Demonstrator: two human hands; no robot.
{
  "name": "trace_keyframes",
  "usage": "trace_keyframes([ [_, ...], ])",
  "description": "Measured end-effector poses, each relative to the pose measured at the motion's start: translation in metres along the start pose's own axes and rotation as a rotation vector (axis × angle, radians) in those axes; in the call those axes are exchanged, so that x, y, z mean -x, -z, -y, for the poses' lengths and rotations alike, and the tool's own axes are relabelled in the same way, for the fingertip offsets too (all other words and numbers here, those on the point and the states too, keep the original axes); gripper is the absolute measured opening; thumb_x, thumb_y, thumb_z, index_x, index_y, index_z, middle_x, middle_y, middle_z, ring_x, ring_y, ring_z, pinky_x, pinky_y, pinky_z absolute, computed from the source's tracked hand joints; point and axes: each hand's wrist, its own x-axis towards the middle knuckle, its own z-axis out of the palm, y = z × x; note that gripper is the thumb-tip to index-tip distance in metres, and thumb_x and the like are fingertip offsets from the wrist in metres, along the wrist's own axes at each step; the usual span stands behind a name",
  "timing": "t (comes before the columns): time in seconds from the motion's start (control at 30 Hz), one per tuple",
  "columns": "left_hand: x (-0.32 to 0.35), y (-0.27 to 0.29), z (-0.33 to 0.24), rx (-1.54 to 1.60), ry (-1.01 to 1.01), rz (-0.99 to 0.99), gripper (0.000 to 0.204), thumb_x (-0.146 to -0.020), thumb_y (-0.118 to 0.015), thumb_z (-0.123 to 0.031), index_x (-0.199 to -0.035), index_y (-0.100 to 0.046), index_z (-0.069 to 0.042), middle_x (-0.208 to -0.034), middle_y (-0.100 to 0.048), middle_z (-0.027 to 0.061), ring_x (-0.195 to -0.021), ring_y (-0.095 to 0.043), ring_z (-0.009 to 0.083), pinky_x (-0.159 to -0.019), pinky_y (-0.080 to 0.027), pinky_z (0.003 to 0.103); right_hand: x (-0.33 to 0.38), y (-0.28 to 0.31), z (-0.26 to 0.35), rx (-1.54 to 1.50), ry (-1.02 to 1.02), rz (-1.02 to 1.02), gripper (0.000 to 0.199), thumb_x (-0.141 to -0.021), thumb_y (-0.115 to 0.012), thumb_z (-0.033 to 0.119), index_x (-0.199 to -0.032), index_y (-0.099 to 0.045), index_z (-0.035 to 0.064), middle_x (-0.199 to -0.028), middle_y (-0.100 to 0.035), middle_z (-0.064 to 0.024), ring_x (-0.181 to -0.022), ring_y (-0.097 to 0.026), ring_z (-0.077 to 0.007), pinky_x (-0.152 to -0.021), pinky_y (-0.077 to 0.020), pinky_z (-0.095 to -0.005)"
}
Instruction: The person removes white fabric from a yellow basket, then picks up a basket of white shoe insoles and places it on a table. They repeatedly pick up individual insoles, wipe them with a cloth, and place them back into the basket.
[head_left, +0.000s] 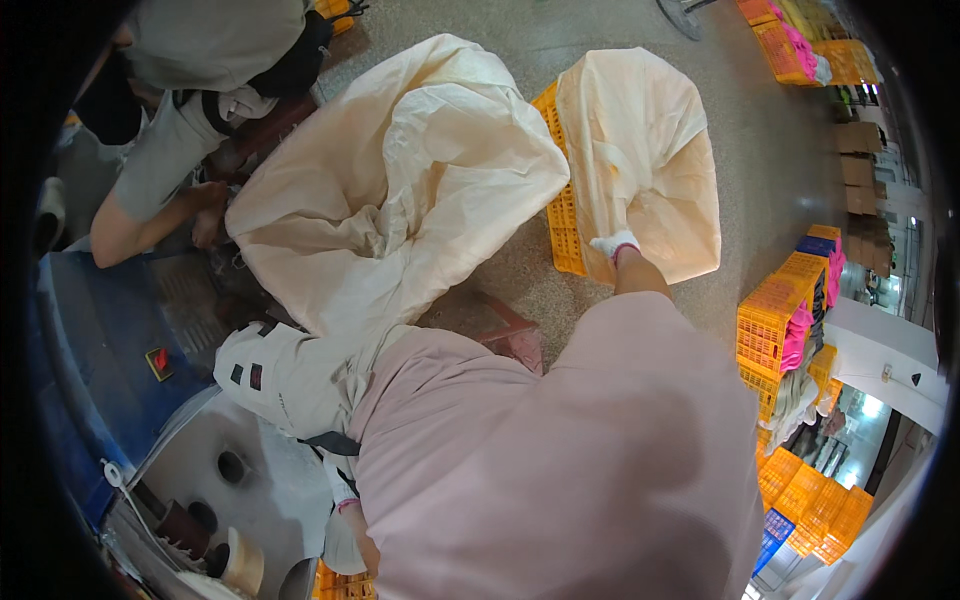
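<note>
Risk IMO: an uneven tug near the front edge of the cream liner cld drag it off the rim of the yellow crate, & the big cream cloth just alongside might snag if the crate shifts left. Liner's draped over the crate, ahead & right of the person; gloved R hand is over its near-left part, fingers seemingly against the fabric — can't tell how open or if gripping. L hand is down lower left, mostly hidden — finger opening & hold unclear.
</note>
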Motion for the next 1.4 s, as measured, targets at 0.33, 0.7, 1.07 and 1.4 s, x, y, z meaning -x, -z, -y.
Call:
trace_keyframes([
  [0.33,-0.003,-0.001,0.001,-0.007,-0.070,-0.027,0.046,-0.107,-0.050,-0.016,-0.146,-0.063,0.004,-0.147,-0.067,0.0210,-0.138,-0.061,0.0337,-0.117,-0.047,0.042,0.031,-0.097,0.029,-0.206,0.408,0.559,0.061,-0.077,-0.079,0.048,-0.107,-0.081,-0.0060,-0.105,-0.080,-0.0276,-0.096,-0.081,-0.0378,-0.089,-0.0642,-0.0470],
  [0.7,0.048,0.012,-0.033,-0.030,-0.510,-0.249,0.042,-0.107,-0.057,-0.021,-0.141,-0.067,0.002,-0.140,-0.070,0.0261,-0.136,-0.064,0.0397,-0.118,-0.047,0.042,0.083,-0.081,0.072,0.560,1.115,0.536,0.031,-0.095,-0.072,0.033,-0.115,-0.080,0.0116,-0.101,-0.080,-0.0128,-0.092,-0.077,-0.0300,-0.082,-0.0614,-0.0429],
  [1.07,0.356,-0.002,-0.027,0.191,-0.161,-1.527,0.015,-0.095,-0.071,0.000,-0.109,-0.075,0.000,-0.102,-0.074,0.0159,-0.092,-0.071,0.0309,-0.086,-0.058,0.041,0.455,0.074,0.366,0.329,2.073,0.552,0.026,-0.108,-0.063,0.018,-0.116,-0.076,-0.0023,-0.106,-0.078,-0.0132,-0.094,-0.072,-0.0234,-0.085,-0.0567,-0.0368],
  [1.4,0.415,-0.028,0.081,1.574,-0.012,-2.227,0.040,-0.106,-0.062,-0.009,-0.144,-0.055,0.001,-0.130,-0.066,0.0091,-0.119,-0.062,0.0180,-0.103,-0.051,0.034,0.826,-0.014,0.088,0.855,1.717,1.906,0.051,-0.106,-0.071,0.036,-0.140,-0.059,0.0000,-0.109,-0.068,-0.0139,-0.084,-0.071,-0.0236,-0.067,-0.0615,-0.0351],
])
